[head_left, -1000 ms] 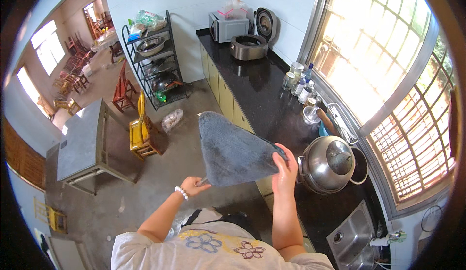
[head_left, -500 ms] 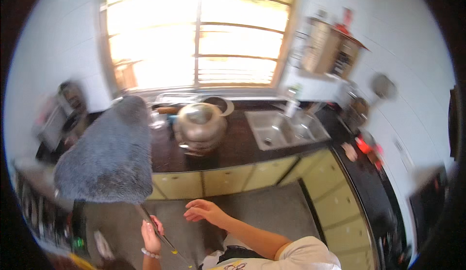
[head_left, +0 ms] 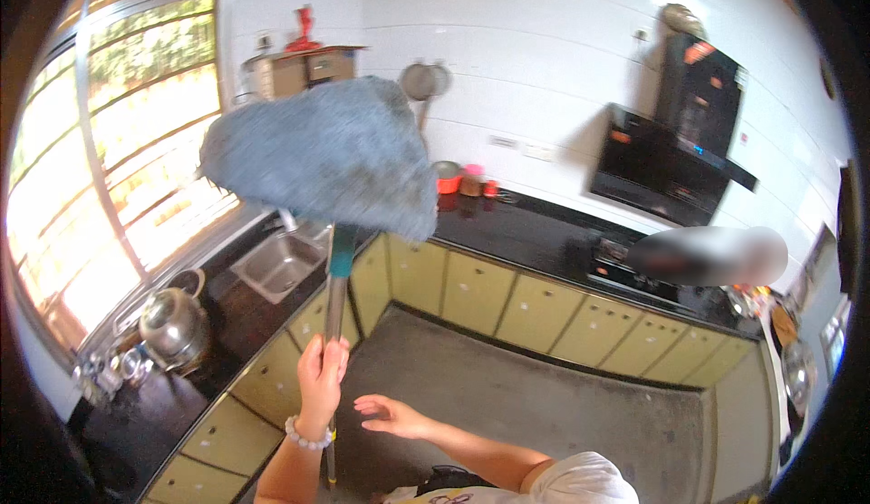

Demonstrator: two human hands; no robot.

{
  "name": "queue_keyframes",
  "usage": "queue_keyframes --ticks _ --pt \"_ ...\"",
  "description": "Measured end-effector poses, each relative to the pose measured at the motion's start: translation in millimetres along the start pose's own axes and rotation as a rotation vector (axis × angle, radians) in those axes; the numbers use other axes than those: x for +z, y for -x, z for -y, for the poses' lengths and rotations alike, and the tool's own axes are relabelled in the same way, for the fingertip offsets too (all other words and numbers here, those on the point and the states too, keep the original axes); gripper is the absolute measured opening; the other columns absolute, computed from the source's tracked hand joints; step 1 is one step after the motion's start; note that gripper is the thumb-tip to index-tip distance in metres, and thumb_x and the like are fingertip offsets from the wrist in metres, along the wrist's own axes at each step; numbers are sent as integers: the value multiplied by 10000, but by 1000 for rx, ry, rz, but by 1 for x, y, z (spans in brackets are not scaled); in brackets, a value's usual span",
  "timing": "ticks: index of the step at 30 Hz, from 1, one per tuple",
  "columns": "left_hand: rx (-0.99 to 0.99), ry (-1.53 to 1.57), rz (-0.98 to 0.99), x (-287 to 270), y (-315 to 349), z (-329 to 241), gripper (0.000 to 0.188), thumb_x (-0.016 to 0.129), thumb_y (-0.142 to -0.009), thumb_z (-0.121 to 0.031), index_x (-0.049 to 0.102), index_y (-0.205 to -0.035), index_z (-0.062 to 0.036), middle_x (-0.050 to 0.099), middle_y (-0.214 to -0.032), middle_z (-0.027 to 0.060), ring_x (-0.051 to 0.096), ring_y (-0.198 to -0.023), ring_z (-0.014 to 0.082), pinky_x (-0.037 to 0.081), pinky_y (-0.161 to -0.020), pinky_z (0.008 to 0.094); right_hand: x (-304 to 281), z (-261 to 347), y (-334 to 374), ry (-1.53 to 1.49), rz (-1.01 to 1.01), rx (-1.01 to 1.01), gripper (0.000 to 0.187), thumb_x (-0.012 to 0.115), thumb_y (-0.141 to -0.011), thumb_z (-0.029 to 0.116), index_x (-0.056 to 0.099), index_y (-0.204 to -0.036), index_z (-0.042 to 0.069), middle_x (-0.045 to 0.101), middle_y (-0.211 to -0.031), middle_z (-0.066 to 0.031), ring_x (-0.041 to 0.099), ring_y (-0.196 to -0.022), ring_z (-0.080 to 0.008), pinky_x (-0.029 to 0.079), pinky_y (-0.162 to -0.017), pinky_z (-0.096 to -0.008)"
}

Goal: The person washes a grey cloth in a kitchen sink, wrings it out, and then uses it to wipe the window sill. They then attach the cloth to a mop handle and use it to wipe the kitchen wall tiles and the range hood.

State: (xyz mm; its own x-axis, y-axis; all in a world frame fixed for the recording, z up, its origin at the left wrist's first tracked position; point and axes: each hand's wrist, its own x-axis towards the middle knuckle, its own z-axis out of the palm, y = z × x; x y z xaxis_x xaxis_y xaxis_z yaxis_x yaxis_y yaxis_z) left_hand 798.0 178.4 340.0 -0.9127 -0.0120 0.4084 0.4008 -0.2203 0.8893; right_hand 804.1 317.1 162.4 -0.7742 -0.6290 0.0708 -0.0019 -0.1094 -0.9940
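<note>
My left hand (head_left: 321,377), with a beaded bracelet at the wrist, is wrapped round the metal pole (head_left: 335,312) of a flat mop. The mop's fluffy grey-blue triangular pad (head_left: 326,155) is held up at the top of the pole, joined by a teal socket (head_left: 341,252). It hides part of the far counter corner and wall. The lower pole runs down past my left forearm. To the right of the pole, my right hand (head_left: 394,416) hovers apart from it, fingers loosely stretched, holding nothing.
A dark L-shaped counter (head_left: 517,237) over pale yellow cabinets (head_left: 476,297) bounds the grey floor (head_left: 507,422). Along the left stand a sink (head_left: 278,264) and a steel pot (head_left: 170,323) by the window. A black range hood (head_left: 666,155) juts out above the stove (head_left: 612,273).
The view has swung to the right. The mop pad has moved from the left to the upper middle of the picture, and its pole is more upright. My left hand still grips it.
</note>
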Motion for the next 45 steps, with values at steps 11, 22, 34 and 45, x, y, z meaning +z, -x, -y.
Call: queue_keyframes --ticks 11,22,34,45 --pt "-4 303 377 367 -14 -33 254 485 -938 -281 550 -975 -38 404 -653 -72 335 -519 5 258 -444 155 -139 55 261 531 -648 -94 826 701 -758 362 263 -1362 8 339 -1372 -200 332 -1280 -304 307 -1036 -406" --pt "-177 625 659 640 85 -57 286 478 -924 -383 471 -888 -99 410 -650 -52 396 -527 31 349 -458 174 -207 54 527 662 -1722 -35 219 670 -764 141 537 -884 15 609 -819 -119 615 -794 -251 470 -698 -355" --pt "34 490 1484 785 139 42 423 331 -967 -356 404 -1255 -55 539 -1077 81 496 -1083 163 401 -954 341 -221 139 639 722 -2188 -27 318 626 -752 139 364 -627 11 328 -506 -52 300 -502 -99 333 -455 -289" --pt "-333 810 1570 890 182 144 225 464 -937 -133 367 -1120 -44 513 -846 60 578 -769 163 495 -740 315 -320 130 686 851 -2310 177 267 697 -702 210 545 -828 31 566 -610 -111 599 -585 -240 457 -562 -323"
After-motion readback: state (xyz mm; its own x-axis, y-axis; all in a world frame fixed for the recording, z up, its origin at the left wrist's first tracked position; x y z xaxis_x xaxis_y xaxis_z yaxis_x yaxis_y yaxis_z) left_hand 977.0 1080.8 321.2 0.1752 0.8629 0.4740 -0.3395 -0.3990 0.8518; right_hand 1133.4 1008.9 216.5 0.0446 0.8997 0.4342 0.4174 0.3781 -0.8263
